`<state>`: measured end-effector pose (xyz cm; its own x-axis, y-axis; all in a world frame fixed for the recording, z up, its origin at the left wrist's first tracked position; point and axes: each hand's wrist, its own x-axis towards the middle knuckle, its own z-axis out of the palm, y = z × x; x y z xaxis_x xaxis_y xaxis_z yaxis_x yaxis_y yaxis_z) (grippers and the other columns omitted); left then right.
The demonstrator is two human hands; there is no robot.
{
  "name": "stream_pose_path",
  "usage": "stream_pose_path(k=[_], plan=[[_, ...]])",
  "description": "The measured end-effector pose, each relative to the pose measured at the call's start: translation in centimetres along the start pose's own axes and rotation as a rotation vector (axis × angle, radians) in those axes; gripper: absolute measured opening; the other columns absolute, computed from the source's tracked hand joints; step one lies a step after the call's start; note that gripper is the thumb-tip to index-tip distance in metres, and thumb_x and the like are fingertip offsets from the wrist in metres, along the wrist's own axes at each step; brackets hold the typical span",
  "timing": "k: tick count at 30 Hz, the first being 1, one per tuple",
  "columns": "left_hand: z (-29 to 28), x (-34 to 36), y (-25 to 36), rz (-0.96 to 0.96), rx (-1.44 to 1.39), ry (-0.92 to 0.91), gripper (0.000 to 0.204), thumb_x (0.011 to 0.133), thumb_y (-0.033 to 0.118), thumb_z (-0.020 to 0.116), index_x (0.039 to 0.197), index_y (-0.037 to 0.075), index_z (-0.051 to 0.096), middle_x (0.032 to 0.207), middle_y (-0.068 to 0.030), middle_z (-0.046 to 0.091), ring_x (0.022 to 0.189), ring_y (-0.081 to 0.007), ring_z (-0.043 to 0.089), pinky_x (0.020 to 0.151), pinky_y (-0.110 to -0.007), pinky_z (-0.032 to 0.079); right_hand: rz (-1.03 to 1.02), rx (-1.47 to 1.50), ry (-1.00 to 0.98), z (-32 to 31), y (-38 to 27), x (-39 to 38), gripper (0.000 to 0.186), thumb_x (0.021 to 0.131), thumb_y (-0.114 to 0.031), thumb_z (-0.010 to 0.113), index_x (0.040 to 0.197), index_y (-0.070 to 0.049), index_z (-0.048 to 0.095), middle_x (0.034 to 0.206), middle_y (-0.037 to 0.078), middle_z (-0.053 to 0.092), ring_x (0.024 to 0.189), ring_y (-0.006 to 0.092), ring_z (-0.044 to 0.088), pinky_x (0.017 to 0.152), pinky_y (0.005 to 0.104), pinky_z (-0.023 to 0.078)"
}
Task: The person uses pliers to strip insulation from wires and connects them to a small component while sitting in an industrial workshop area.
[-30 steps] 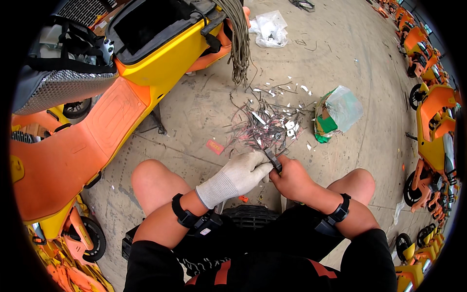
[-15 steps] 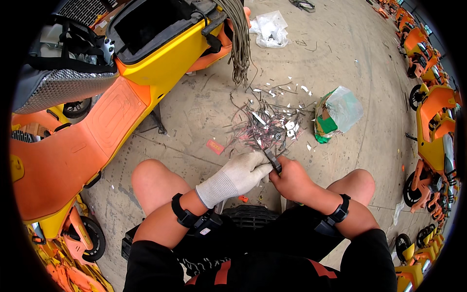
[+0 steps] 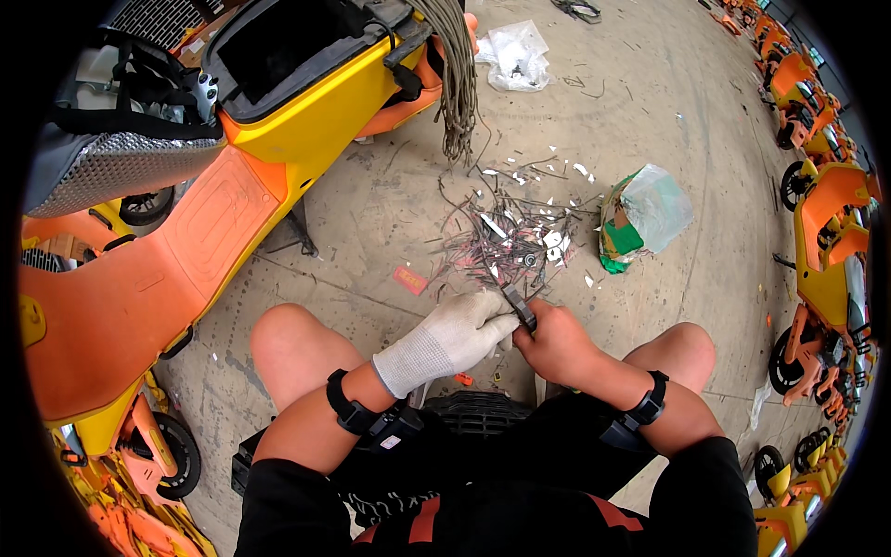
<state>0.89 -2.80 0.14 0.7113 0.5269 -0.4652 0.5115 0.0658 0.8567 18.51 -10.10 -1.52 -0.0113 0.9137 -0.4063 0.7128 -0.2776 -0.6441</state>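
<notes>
Head view, single entry: a seated person, knees spread, works over a concrete floor (image 3: 650, 121). Left hand (image 3: 459, 330), in a white knit glove, sits just left of centre with its fingers curled closed toward the tool; whether they pinch a wire there is too small to tell. Right hand (image 3: 557, 342), bare, sits touching the left at its 3 o'clock, fingers wrapped shut around the handle of a small dark cutting tool (image 3: 520, 306), whose tip points to 11 o'clock above the knuckles. Wire offcuts (image 3: 506, 237), a loose pile of thin grey and reddish strands mixed with white scraps, lie on the floor at 12 o'clock from the hands, near but apart. A bundle of grey cables (image 3: 455, 74) hangs from the orange-and-yellow scooter (image 3: 223, 204) at 11 o'clock, its ends above the pile. A green-and-clear plastic bag (image 3: 640, 218) lies at 2 o'clock; a crumpled white bag (image 3: 515, 51) at 12 o'clock, far off. More orange scooters (image 3: 826, 213) line the 3 o'clock rim. Step judged in hand: trimming or stripping a short piece of wire between both hands. The next cut would call for a steady left-hand pinch close to the blades and a firm squeeze from the right.
</notes>
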Motion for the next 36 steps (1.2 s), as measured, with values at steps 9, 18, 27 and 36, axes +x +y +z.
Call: stream_pose_path(k=[9,18,27,36], plan=[[0.05,0.24,-0.4,0.008,0.035,-0.004,0.03,0.101,0.025,0.052,0.095,-0.002,0.064,0.08,-0.0064,0.068,0.067,-0.0126,0.065,0.066,-0.031,0.052,0.019,0.01,-0.014,-0.01,-0.08,0.01,0.026,0.089,-0.017,0.065,0.103,0.005,0.061,0.078,0.027,0.067,0.075,0.0452,0.066,0.069,0.0491,0.052],[-0.13,-0.03,0.03,0.009,0.015,-0.014,0.03,0.102,0.025,0.052,0.095,-0.002,0.064,0.079,-0.0065,0.067,0.068,-0.013,0.066,0.065,-0.031,0.053,-0.01,0.013,-0.006,0.07,0.08,0.04,0.026,0.089,-0.016,0.065,0.102,0.006,0.061,0.077,0.027,0.067,0.073,0.0448,0.065,0.068,0.0488,0.052],[-0.18,0.01,0.16,-0.004,0.033,-0.018,0.031,0.102,0.026,0.052,0.095,-0.001,0.064,0.079,-0.0063,0.067,0.067,-0.0126,0.066,0.066,-0.031,0.054,-0.015,0.017,-0.02,0.02,0.08,-0.01,0.029,0.089,-0.019,0.065,0.1,0.007,0.058,0.075,0.029,0.065,0.077,0.048,0.064,0.072,0.0531,0.051],[-0.06,0.1,-0.15,-0.002,0.024,-0.016,0.032,0.102,0.026,0.052,0.094,-0.002,0.064,0.079,-0.0063,0.067,0.068,-0.0125,0.066,0.065,-0.03,0.053,0.004,0.006,-0.007,0.1,0.06,0.0,0.025,0.089,-0.017,0.066,0.1,0.005,0.06,0.076,0.026,0.066,0.073,0.0444,0.065,0.068,0.0485,0.052]])
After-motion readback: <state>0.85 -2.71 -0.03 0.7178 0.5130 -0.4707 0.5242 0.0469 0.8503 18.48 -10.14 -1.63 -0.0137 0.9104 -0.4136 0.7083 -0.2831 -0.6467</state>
